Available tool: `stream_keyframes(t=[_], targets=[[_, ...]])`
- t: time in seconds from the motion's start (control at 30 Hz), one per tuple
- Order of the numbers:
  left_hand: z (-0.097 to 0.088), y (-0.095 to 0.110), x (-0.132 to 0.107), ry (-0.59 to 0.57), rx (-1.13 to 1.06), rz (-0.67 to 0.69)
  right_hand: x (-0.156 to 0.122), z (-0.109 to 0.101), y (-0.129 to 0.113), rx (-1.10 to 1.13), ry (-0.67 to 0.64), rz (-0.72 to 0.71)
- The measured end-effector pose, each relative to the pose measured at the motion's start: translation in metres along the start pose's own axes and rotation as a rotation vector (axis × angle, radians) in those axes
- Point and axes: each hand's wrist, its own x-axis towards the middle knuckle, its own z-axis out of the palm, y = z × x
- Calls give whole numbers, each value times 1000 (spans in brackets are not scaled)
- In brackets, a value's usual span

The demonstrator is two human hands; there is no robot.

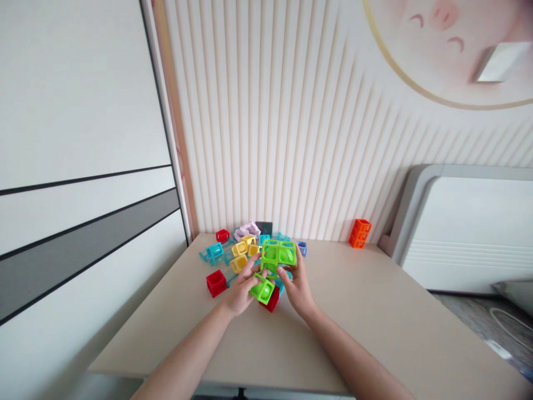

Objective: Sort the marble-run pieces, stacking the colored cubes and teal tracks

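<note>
My left hand (242,290) is closed on a single lime-green toy block (262,289) with open, frame-like sides. In my right hand (298,283) is a joined piece of several green blocks (278,253), its thumb on the near side. The single block sits just below the joined piece; whether they touch I cannot tell. Under my hands a red block (271,300) rests on the table, partly hidden by the green one. Another red block (216,283) lies left of my left hand.
Yellow blocks (239,263), a teal block (215,251) and a small red block (222,236) lie behind my hands on the table (333,322). A crumpled lilac item (247,230) and a dark box (264,228) are near the wall. An orange stack (360,233) stands at back right.
</note>
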Motion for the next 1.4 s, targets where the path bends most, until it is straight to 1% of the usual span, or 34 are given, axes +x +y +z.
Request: stream_keyframes(t=[0.03, 0.1, 0.17, 0.2, 0.23, 0.3, 0.33, 0.37, 0.4, 0.43, 0.53, 0.67, 0.73, 0.83, 0.9, 0.97, 1.07, 1.13, 1.2, 1.4], targets=[[0, 0, 0, 7, -30, 10, 1, -1, 1, -34, 2, -10], [-1, 1, 2, 42, -70, 40, 1, -4, 1, -133, 47, -64], [0, 2, 3, 102, -92, 78, -2, -8, -2, -264, 59, -184], [0, 4, 4, 134, -93, 91, -3, -9, -5, -327, 21, -260], [1, 5, 5, 165, -88, 98, -5, -11, -8, -386, -55, -334], [2, 7, 5, 218, -72, 105, -9, -11, -16, -488, -268, -451], [3, 7, 5, 237, -63, 109, -11, -9, -20, -532, -360, -487], [3, 8, 5, 248, -56, 114, -11, -8, -22, -573, -422, -512], [3, 8, 5, 253, -50, 120, -12, -6, -24, -610, -451, -530], [3, 8, 5, 251, -44, 125, -12, -4, -25, -640, -450, -547], [3, 7, 4, 218, -35, 125, -10, 0, -23, -678, -393, -597], [0, 8, 6, 192, -104, 141, -10, -3, -21, -623, -340, -646], [-2, 10, 8, 224, -150, 177, -11, -5, -21, -558, -276, -616], [-5, 13, 11, 264, -197, 235, -10, -7, -19, -435, -153, -460], [-6, 13, 12, 247, -204, 248, -7, -8, -13, -317, -77, -306], [-6, 12, 12, 214, -205, 250, -4, -7, -7, -153, -9, -155], [-5, 11, 10, 179, -222, 252, 1, -6, 1, 73, 67, -3], [-4, 11, 9, 168, -234, 248, 3, -5, 2, 140, 87, 41], [-3, 12, 9, 162, -238, 245, 3, -5, 2, 155, 88, 61], [-2, 13, 8, 146, -236, 235, 4, -2, 0, 210, 44, 73]])
